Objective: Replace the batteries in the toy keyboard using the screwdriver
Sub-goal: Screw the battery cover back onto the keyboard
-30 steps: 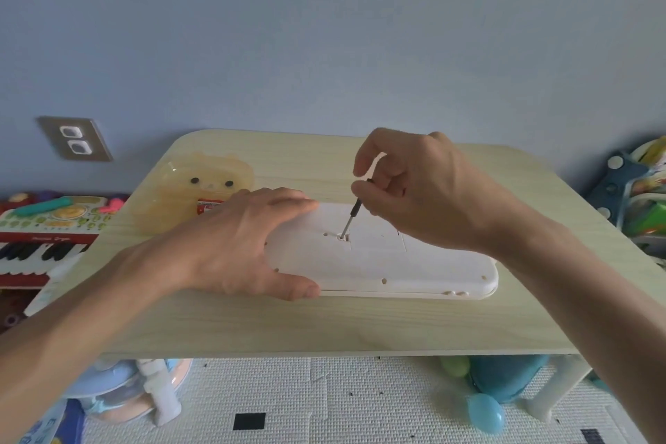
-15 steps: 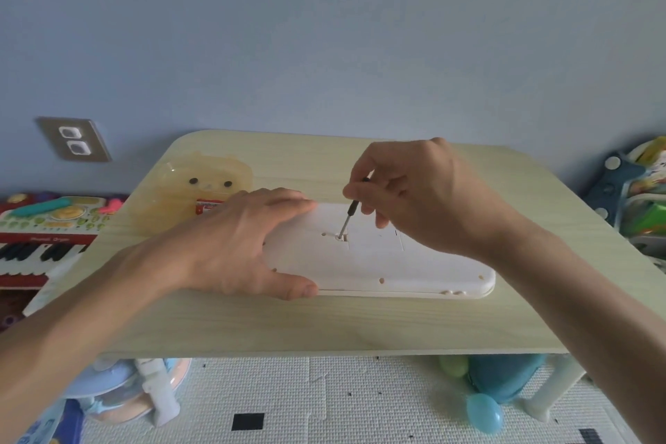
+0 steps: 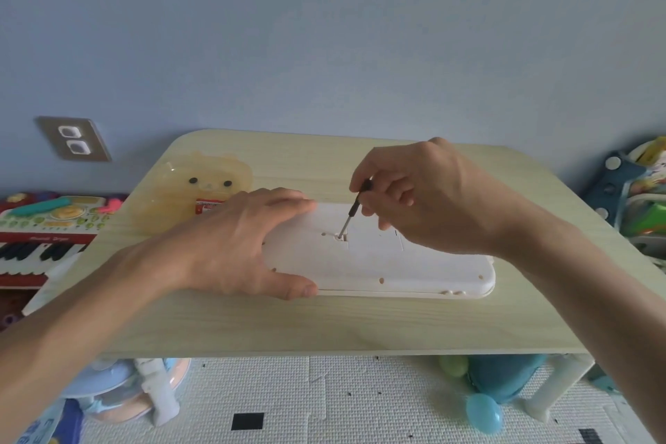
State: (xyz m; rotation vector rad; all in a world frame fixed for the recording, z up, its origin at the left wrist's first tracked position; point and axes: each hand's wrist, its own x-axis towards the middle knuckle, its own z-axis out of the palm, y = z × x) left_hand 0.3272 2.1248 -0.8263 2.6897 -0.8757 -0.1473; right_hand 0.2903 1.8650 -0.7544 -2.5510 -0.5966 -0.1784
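The white toy keyboard (image 3: pixel 389 263) lies face down on the pale wooden table (image 3: pixel 324 324), its flat underside up. My left hand (image 3: pixel 238 245) lies spread over its left end, thumb along the near edge, pressing it flat. My right hand (image 3: pixel 418 191) pinches a small black-handled screwdriver (image 3: pixel 351 214) between thumb and fingertips. The metal tip stands in a recess at the left edge of the battery cover (image 3: pixel 374 240). The shaft leans up and to the right.
A translucent yellow bear-faced box (image 3: pixel 196 191) sits on the table at the back left, behind my left hand. A red toy piano (image 3: pixel 43 231) lies left of the table. Toys lie on the floor mat (image 3: pixel 324 404) below and at the far right.
My right hand's fingers have shifted around the screwdriver handle, as in turning it, while the tip stays in the same recess. My left hand and the keyboard have stayed put.
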